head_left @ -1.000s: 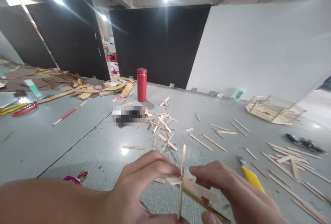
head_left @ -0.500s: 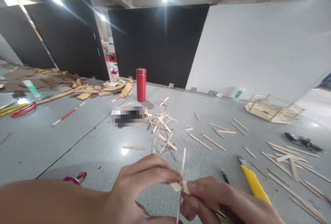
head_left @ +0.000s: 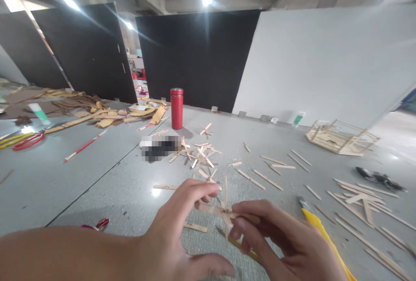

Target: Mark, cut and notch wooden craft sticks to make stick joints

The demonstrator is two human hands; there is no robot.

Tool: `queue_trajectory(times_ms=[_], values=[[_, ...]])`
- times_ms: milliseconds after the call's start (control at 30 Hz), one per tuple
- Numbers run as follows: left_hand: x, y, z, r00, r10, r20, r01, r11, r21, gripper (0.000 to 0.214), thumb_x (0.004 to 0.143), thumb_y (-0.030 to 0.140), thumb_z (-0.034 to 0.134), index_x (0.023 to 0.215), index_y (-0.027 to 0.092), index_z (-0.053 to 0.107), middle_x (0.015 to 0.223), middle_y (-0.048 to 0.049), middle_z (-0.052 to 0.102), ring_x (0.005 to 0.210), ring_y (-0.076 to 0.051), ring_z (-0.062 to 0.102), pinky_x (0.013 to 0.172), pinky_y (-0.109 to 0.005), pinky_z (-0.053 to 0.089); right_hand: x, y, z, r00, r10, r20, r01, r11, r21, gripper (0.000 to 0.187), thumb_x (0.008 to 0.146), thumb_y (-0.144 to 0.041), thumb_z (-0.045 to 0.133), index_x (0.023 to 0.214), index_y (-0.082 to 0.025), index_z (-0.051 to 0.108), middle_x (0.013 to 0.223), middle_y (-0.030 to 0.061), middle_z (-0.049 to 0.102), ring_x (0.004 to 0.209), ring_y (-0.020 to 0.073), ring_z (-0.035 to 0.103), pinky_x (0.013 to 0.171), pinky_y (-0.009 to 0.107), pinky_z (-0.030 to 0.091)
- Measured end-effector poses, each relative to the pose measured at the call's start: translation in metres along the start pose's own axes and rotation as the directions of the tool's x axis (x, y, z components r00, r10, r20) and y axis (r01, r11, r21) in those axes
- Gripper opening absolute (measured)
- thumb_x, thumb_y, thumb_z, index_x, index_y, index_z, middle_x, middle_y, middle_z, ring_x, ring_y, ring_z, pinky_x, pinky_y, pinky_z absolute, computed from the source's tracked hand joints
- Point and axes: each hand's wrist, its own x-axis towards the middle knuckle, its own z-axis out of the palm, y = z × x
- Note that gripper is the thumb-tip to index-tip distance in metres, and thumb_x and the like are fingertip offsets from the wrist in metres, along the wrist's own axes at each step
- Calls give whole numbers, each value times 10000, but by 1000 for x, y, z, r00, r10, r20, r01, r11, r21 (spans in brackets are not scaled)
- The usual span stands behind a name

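Low in the middle of the view, both my hands meet on a small cross of flat wooden sticks [head_left: 218, 210]. My right hand [head_left: 276, 237] pinches the cross where the sticks overlap, with a thin yellowish strip [head_left: 240, 245] lying under its fingers. My left hand [head_left: 177, 233] sits just left of it, fingers loosely curled, fingertips near the cross's left arm. One stick of the cross stands upright, another runs sideways.
Loose wooden sticks [head_left: 201, 153] litter the grey floor [head_left: 81, 177] ahead and to the right. A red flask [head_left: 177, 108] stands beyond them. A stick-built frame [head_left: 341, 137] sits far right, a yellow tool [head_left: 320, 231] near my right wrist, cardboard scraps [head_left: 97, 114] and red-handled cutters [head_left: 27, 139] at left.
The cross has turned and tilted flatter in my hands. My left fingers have loosened from a pinch and lifted slightly off it, while my right hand keeps hold.
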Motion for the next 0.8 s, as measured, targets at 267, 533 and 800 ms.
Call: queue_trajectory(times_ms=[267,533,800], values=[[3,-18,2,995,59,86,-50,994,-101,1072,757,513,877,1614,319,263,1558,-142,449,1284,-337,583,1043,-475,552,13,-7,-7,919,242,311,-350,864,363,252,974,-455,659,957,-203,656,658,-30,624,575,106,587,538,187,541],[1,-20,3,991,121,59,-113,986,-122,723,871,271,813,1517,297,490,1502,-114,567,1219,-275,675,1060,-421,581,15,7,-2,853,264,449,-459,789,408,352,910,-526,730,946,-195,618,638,-41,589,537,87,538,526,197,495],[1,-16,4,992,124,35,-119,986,-120,651,871,97,778,1457,292,574,1438,-92,638,1201,-239,702,1041,-356,596,15,14,5,852,269,450,-479,748,460,365,853,-513,792,892,-187,633,649,-32,586,509,84,505,489,208,474]])
